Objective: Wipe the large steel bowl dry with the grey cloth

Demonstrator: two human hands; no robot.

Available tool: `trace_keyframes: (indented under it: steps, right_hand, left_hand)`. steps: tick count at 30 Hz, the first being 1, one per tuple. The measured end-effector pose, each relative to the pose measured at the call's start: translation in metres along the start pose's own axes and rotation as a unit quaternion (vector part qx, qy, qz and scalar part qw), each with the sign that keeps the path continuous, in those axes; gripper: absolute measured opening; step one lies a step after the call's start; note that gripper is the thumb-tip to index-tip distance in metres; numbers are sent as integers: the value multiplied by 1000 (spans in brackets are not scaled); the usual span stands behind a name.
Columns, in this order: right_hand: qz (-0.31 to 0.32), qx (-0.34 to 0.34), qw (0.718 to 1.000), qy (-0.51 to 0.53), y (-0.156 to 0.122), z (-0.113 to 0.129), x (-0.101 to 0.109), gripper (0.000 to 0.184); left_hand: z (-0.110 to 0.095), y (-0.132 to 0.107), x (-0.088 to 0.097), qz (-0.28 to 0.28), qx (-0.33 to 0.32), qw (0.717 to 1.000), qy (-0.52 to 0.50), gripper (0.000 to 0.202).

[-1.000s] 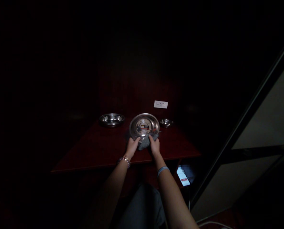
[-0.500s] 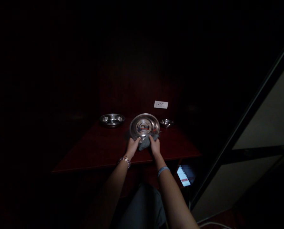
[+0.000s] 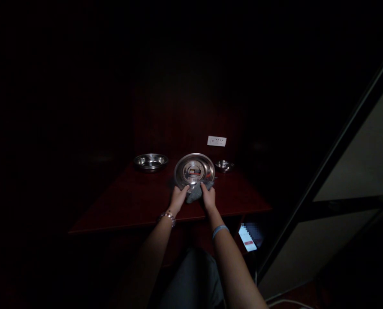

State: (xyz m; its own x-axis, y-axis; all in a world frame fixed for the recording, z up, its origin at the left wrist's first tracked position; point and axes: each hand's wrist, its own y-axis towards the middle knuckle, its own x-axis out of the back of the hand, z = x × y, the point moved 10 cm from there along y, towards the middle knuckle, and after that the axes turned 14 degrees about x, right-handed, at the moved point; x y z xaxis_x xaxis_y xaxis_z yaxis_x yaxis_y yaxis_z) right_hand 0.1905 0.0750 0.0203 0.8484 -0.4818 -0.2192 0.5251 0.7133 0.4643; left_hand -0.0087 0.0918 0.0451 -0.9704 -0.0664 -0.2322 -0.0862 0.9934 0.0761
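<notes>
Now left hand (image 3: 179, 198) and right hand (image 3: 208, 196) clamp the metal plate (image 3: 194, 164) by its near rim, cloth (image 3: 195, 193) bunched at the right; it's tilted over the table (image 3: 130, 201), large bowl (image 3: 151, 168) leftward. Steadying step, seemingly; any next move calls for firm grip.

At the centre of the frame, the person's left hand (image 3: 179, 198) grips the lower-left edge of a round metal plate (image 3: 194, 163), which is tilted up with a dark and red label (image 3: 195, 172) facing the camera. The right hand (image 3: 209, 198) pinches a grey cloth (image 3: 195, 194) against the plate's lower-right edge. Left of centre, a wide metal dish (image 3: 151, 163) sits on the dark red table (image 3: 123, 197); just right of the plate stands a small metal bowl (image 3: 224, 166). Above that bowl, a white socket panel (image 3: 216, 140) is fixed to the wall. A lit phone (image 3: 247, 239) shows at lower right, and the upper left is nearly black.
</notes>
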Motion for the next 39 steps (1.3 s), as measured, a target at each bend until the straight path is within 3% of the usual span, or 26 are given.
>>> trace_keyframes:
  steps: [10, 39]
  right_hand:
    - [2, 10, 1000, 5, -1, -1, -1, 44]
    - [22, 16, 1000, -15, 0, 2, -4, 39]
  left_hand:
    - [-2, 1, -5, 23, -14, 1000, 7, 33]
    - [4, 7, 3, -14, -17, 1000, 10, 34]
